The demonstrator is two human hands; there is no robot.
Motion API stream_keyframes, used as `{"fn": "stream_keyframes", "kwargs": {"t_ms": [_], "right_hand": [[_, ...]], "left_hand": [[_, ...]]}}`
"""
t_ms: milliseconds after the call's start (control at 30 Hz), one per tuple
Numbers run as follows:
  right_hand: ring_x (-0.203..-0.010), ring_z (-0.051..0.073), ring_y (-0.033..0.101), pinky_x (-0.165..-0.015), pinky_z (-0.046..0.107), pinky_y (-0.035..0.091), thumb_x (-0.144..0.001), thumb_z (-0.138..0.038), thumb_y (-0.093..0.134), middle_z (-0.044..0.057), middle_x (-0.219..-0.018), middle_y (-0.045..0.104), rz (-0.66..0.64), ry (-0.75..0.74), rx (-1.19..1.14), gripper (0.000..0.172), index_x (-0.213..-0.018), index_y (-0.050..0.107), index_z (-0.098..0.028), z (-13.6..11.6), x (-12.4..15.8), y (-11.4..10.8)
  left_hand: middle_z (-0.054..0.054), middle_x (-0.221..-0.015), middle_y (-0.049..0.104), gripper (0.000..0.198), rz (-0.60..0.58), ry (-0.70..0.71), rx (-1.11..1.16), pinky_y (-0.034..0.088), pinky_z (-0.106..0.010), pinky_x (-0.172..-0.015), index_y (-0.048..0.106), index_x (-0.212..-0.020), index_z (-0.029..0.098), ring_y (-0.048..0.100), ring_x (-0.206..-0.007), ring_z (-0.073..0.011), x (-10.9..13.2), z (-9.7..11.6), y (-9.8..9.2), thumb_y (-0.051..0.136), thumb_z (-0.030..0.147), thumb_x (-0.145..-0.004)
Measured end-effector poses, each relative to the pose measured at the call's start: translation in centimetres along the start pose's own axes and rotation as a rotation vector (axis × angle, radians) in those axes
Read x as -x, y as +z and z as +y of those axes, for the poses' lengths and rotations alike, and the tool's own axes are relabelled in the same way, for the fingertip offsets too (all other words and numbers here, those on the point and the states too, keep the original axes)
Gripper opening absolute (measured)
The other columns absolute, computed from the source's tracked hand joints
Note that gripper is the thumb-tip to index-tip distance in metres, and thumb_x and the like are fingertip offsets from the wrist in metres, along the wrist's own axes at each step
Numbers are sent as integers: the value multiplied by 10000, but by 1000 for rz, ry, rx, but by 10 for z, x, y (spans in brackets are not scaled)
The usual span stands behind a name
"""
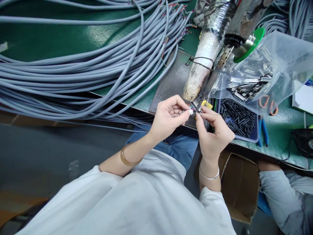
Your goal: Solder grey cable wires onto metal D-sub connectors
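Note:
My left hand [170,116] is closed in a pinch on the stripped end of a grey cable, where thin coloured wires [192,106] fan out. My right hand [212,129] is also pinched shut, holding a small metal connector [198,108] against those wire ends. Both hands meet just over the front edge of the green workbench [276,137], in front of a wrapped, grimy machine arm [204,62]. A metal strip [217,70] runs down from the machine to the spot where my fingers meet.
A big bundle of grey cables [85,68] covers the left of the bench. A clear bag of metal connectors [254,81] and a tray of small black parts [238,117] sit at the right, with blue-handled pliers [264,132]. A cardboard box [241,186] and another person's sleeve [283,192] are lower right.

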State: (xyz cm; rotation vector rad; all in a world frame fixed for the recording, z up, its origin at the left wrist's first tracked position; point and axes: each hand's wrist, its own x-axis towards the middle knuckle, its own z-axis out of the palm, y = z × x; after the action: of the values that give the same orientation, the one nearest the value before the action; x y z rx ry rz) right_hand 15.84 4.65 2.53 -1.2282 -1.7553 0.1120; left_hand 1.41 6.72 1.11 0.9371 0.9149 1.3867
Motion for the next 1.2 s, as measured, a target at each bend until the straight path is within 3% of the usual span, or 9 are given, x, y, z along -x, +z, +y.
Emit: {"fn": "stream_keyframes", "kwargs": {"t_ms": [100,167,267,333,400,500,600,667,1200], "right_hand": [[-947,164,787,-767,258,651,-905,-168,692,13,-1061,801,-5,49,-27,83,-939,650,-232,0,5,0],[-770,132,781,-651,235,635,-927,-181,667,12,-1055,800,12,124,-65,61,-963,652,-228,1,9,-4],[-470,77,647,-422,203,506,-920,-220,685,-27,-852,768,192,165,-107,44,-962,675,-227,1,12,-13],[-394,71,572,-351,209,417,-912,-270,690,-58,-699,680,325,134,-167,68,-962,678,-225,-1,12,-20],[-373,78,556,-340,219,396,-927,-274,657,-67,-669,660,344,140,-241,136,-1054,656,-227,-2,12,-25],[-515,122,701,-460,237,536,-950,-204,622,-26,-808,766,212,212,-231,200,-1147,617,-233,-3,14,-24],[-831,175,796,-733,293,657,-930,-199,665,19,-966,799,60,211,-121,109,-1035,657,-229,0,17,-17],[-952,190,788,-808,313,665,-917,-217,683,37,-1020,798,-4,187,-103,58,-968,656,-225,3,17,-11],[-967,188,772,-826,355,660,-882,-160,701,20,-1015,789,-9,49,-65,99,-928,671,-243,4,4,-2]], "left_hand": [[47,-553,612,191,-38,-71,8,426,-130,-399,591,-740,163,539,-415,-43,0,0,-3,778,183,-768],[46,-536,604,181,-56,-113,4,415,-127,-391,587,-731,160,534,-407,-44,1,1,-4,766,150,-754],[29,-588,633,185,-44,-138,-21,418,-120,-395,586,-712,152,547,-421,-38,4,3,-4,765,107,-714],[14,-646,659,185,-38,-136,-34,428,-116,-406,593,-707,146,560,-440,-33,6,4,-4,770,94,-694],[5,-680,672,183,-43,-126,-33,448,-118,-420,602,-710,144,569,-453,-32,8,4,-4,774,88,-684],[17,-625,652,182,-59,-122,-23,475,-131,-432,607,-719,152,573,-446,-45,9,3,-4,780,99,-693],[26,-569,630,176,-59,-125,-24,468,-138,-414,608,-730,160,568,-428,-56,8,2,-5,781,127,-721],[22,-585,642,175,-41,-117,-28,461,-137,-404,607,-735,160,564,-422,-53,6,2,-4,780,137,-734],[30,-603,636,172,-3,-37,-86,480,-149,-444,604,-742,160,567,-448,-51,2,10,0,775,143,-739]]}}
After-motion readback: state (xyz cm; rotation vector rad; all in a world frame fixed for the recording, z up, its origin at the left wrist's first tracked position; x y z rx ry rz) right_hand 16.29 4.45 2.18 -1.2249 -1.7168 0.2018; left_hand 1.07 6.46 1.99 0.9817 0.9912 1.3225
